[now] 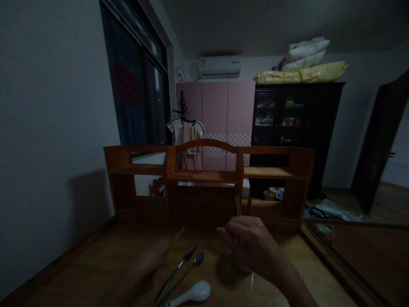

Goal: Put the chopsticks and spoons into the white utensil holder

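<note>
We've got the right hand (252, 245) closed around thin wooden chopsticks (238, 205), upright near the tabletop's (96, 260) far edge. Blurred left hand (156, 251): grip unclear. Next: careful, controlled placement beside the metal spoons (188, 260).

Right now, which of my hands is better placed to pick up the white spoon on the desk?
Probably left. The blurred left hand hovers apparently empty beside the white spoon, while the right hand grips chopsticks.
</note>
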{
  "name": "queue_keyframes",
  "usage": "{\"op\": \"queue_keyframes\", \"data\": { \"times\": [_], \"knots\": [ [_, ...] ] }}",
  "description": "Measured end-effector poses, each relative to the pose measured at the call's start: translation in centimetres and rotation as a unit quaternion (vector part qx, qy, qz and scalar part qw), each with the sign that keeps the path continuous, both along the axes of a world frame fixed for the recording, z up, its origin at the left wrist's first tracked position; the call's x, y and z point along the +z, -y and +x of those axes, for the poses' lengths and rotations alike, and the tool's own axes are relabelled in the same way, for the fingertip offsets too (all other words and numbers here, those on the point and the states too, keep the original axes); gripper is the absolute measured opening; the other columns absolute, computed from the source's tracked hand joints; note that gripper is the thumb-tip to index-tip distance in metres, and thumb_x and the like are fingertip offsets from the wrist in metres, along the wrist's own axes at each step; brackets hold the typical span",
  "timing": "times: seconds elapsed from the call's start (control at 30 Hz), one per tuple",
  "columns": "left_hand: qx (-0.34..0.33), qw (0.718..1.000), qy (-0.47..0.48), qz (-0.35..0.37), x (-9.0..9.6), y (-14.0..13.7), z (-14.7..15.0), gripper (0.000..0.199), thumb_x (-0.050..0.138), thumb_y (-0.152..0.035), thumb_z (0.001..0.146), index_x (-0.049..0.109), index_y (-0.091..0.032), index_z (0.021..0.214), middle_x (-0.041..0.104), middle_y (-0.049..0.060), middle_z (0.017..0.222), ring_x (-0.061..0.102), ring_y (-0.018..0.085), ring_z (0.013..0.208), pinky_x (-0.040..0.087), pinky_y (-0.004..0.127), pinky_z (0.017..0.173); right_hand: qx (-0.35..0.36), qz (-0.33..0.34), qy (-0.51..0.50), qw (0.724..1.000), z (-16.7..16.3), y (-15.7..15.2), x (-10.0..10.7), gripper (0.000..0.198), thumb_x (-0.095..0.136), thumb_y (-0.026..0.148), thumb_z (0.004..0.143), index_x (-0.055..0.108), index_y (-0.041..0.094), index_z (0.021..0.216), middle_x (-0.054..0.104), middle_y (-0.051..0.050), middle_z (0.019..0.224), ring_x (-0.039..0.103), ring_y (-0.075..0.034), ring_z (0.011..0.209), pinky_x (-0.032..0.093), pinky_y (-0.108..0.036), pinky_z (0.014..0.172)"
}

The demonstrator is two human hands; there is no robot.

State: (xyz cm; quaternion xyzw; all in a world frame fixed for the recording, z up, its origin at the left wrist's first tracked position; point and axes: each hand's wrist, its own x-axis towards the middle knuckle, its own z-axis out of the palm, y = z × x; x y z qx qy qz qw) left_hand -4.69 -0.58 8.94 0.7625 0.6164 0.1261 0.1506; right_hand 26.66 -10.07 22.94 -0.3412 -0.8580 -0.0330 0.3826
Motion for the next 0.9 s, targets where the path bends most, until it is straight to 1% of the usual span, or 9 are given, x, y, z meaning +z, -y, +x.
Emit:
{"op": "queue_keyframes", "data": {
  "times": [0.07,0.17,0.23,0.27,0.37,0.43,0.53,0.7,0.9],
  "knots": [
    [-0.069,0.998,-0.015,0.003,4.2,-0.2,1.5,0.024,0.054,-0.031,0.073,0.064,-0.016,0.090,0.065,0.006,0.088,0.062,0.026,0.084,0.046,0.032,0.072,-0.046,-0.003,-0.010,0.999,0.7,-1.4,-0.1,0.038,0.045,0.031,0.096,0.054,0.018,0.062,0.054,0.001,0.058,0.047,-0.009,0.053,0.031,-0.025,0.055],
    [-0.208,0.976,0.066,-0.001,10.4,0.6,4.6,0.022,0.049,-0.033,0.083,0.060,-0.019,0.096,0.063,0.000,0.085,0.059,0.017,0.076,0.044,0.024,0.066,-0.078,-0.022,-0.042,0.996,1.4,-2.7,-0.1,0.028,0.046,0.033,0.097,0.063,0.019,0.079,0.061,0.000,0.066,0.054,-0.011,0.057,0.035,-0.024,0.057],
    [-0.276,0.954,0.119,-0.002,12.9,1.6,7.0,0.022,0.050,-0.035,0.085,0.060,-0.019,0.098,0.062,-0.001,0.083,0.057,0.015,0.074,0.042,0.021,0.063,-0.079,-0.034,-0.062,0.994,1.6,-3.2,0.0,0.021,0.049,0.035,0.095,0.064,0.022,0.102,0.065,0.000,0.074,0.059,-0.012,0.063,0.039,-0.023,0.061],
    [-0.305,0.942,0.137,-0.007,13.5,2.0,8.2,0.022,0.050,-0.035,0.086,0.059,-0.019,0.098,0.062,-0.002,0.082,0.056,0.014,0.073,0.042,0.020,0.062,-0.078,-0.040,-0.068,0.994,1.6,-3.4,0.0,0.024,0.050,0.035,0.095,0.062,0.023,0.112,0.066,0.000,0.076,0.060,-0.012,0.064,0.041,-0.023,0.061],
    [-0.336,0.926,0.171,-0.009,13.3,2.6,10.9,0.017,0.051,-0.033,0.087,0.060,-0.019,0.091,0.062,-0.002,0.077,0.056,0.013,0.068,0.039,0.019,0.056,-0.078,-0.054,-0.076,0.993,1.4,-3.9,-0.1,0.034,0.054,0.038,0.093,0.055,0.024,0.123,0.066,0.001,0.074,0.060,-0.012,0.061,0.042,-0.022,0.058],
    [-0.354,0.918,0.180,-0.015,12.3,2.6,12.2,0.013,0.052,-0.027,0.086,0.060,-0.019,0.092,0.064,-0.002,0.079,0.057,0.013,0.068,0.040,0.019,0.056,-0.086,-0.060,-0.089,0.990,1.3,-4.3,-0.3,0.032,0.054,0.037,0.092,0.055,0.023,0.121,0.064,0.001,0.073,0.059,-0.012,0.061,0.042,-0.022,0.058],
    [-0.380,0.904,0.192,-0.031,11.1,2.2,13.3,0.018,0.052,-0.022,0.085,0.060,-0.020,0.102,0.068,-0.001,0.082,0.061,0.014,0.067,0.043,0.020,0.058,-0.090,-0.079,-0.108,0.987,1.3,-4.9,-0.5,0.024,0.054,0.035,0.092,0.057,0.023,0.113,0.062,0.002,0.070,0.058,-0.012,0.059,0.042,-0.022,0.057],
    [-0.389,0.902,0.187,-0.018,10.1,1.5,14.1,0.021,0.051,-0.017,0.083,0.064,-0.022,0.099,0.069,0.001,0.089,0.063,0.018,0.077,0.046,0.023,0.067,-0.064,-0.152,-0.065,0.984,2.2,-5.3,-0.7,0.007,0.058,0.027,0.090,0.058,0.021,0.093,0.061,0.004,0.067,0.055,-0.010,0.058,0.037,-0.020,0.053],
    [-0.394,0.900,0.179,-0.045,9.4,0.2,13.9,0.024,0.049,-0.018,0.087,0.068,-0.025,0.099,0.072,-0.002,0.087,0.066,0.016,0.076,0.045,0.021,0.066,-0.034,-0.223,-0.010,0.974,2.8,-4.6,-0.5,0.003,0.059,0.022,0.087,0.059,0.020,0.085,0.061,0.004,0.068,0.052,-0.009,0.058,0.035,-0.019,0.051]
  ]
}}
